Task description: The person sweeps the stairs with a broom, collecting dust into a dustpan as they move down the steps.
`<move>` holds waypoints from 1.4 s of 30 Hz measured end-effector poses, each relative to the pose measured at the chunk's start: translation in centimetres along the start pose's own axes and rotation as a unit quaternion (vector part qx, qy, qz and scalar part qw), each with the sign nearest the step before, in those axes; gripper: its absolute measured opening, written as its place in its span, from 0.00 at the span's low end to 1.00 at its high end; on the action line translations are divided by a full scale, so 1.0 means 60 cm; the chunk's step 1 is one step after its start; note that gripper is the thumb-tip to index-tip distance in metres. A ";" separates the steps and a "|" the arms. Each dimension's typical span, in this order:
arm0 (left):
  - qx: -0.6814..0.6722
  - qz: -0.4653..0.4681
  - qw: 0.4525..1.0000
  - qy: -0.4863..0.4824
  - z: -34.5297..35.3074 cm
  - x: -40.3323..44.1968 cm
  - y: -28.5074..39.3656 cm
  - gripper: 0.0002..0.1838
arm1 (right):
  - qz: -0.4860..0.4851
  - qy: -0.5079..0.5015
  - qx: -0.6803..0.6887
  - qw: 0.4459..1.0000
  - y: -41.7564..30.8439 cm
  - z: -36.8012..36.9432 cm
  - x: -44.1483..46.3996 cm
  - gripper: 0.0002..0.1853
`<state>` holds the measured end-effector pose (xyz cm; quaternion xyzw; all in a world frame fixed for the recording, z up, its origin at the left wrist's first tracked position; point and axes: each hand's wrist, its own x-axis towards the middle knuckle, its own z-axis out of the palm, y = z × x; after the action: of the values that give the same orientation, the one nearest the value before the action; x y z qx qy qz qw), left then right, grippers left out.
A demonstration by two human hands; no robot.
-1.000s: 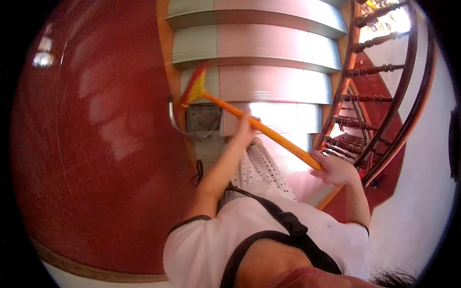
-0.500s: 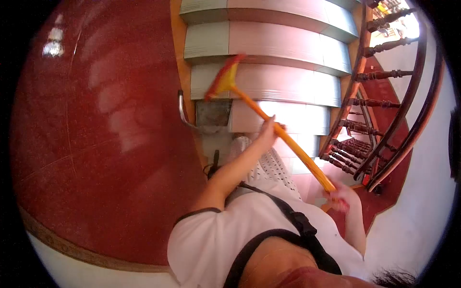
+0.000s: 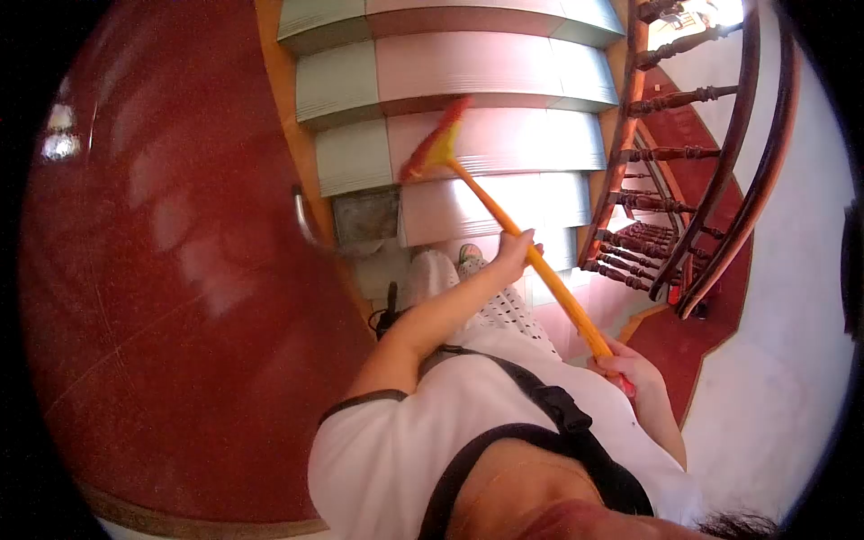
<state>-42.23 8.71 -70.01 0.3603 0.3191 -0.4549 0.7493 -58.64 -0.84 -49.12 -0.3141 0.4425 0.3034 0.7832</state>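
Note:
Both my hands grip a broom with a long orange handle (image 3: pixel 560 290) and a yellow and red head (image 3: pixel 439 148). My left hand (image 3: pixel 516 255) is wrapped round the middle of the handle. Lower down, near the handle's end, my right hand (image 3: pixel 621 364) is closed on it, and a bit of red shows beside the fingers. The broom slants up to the left, its head over the pink part of a stair tread (image 3: pixel 504 139). Whether its bristles touch the tread I cannot tell.
Pink and pale green steps rise ahead. A wooden baluster railing (image 3: pixel 684 153) curves along the right. Glossy red wall panelling (image 3: pixel 180 270) stands left. A curved metal tube (image 3: pixel 302 214) sits by the left edge, near a dark grey square patch (image 3: pixel 366 219). My foot (image 3: pixel 469 254) is below.
The broom head has moved right relative to the steps, away from the dark patch. The whole view has shifted, with the stairs and railing now further left. Both hands keep their hold.

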 end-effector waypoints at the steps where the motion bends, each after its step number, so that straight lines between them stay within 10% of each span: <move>1: -0.022 0.002 1.000 -0.006 -0.015 -0.017 0.010 0.12 | 0.017 -0.004 -0.052 0.998 0.001 0.000 -0.013 0.31; 9: -0.013 0.061 0.988 0.144 -0.197 0.126 0.132 0.05 | 0.078 -0.147 -0.082 0.983 -0.072 0.023 0.230 0.22; 15: 0.151 -0.079 0.984 0.049 -0.015 0.213 -0.072 0.11 | -0.029 0.090 0.007 0.995 0.024 -0.085 0.135 0.25; 18: 0.246 -0.168 0.938 -0.180 0.009 0.198 -0.206 0.09 | -0.047 0.150 0.125 0.980 0.128 -0.091 0.069 0.24; 19: 0.258 -0.218 0.939 -0.056 0.027 0.182 -0.264 0.11 | -0.055 0.166 0.137 0.975 0.143 -0.079 0.036 0.23; 22: 0.186 -0.273 0.937 -0.112 0.047 0.086 -0.333 0.17 | -0.063 0.270 0.090 0.957 0.178 -0.042 -0.062 0.24; 30: 0.128 -0.097 0.982 -0.097 -0.087 0.021 -0.038 0.11 | -0.044 -0.030 0.053 0.997 0.131 -0.081 0.041 0.27; 33: 0.141 -0.025 0.980 0.141 -0.142 0.037 0.069 0.10 | -0.005 -0.098 -0.073 0.993 0.065 -0.021 0.166 0.24; 34: 0.126 -0.017 0.973 0.193 -0.169 0.070 0.065 0.09 | -0.009 -0.090 -0.064 0.994 0.080 -0.026 0.166 0.24; 37: 0.286 -0.166 0.932 -0.150 -0.264 0.215 -0.130 0.08 | -0.016 0.016 -0.046 0.999 0.148 -0.047 0.120 0.22; 39: 0.173 -0.283 0.943 0.008 -0.116 0.136 -0.227 0.05 | -0.071 0.134 -0.049 0.987 0.205 -0.047 0.056 0.24; 42: 0.180 -0.308 0.930 -0.090 -0.004 0.046 -0.306 0.08 | -0.075 0.248 -0.027 0.965 0.204 0.011 -0.055 0.27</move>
<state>-57.96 1.66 -76.94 0.3311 0.2584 -0.7437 0.5202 -68.92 6.58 -48.67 -0.4326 0.5901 0.1681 0.6606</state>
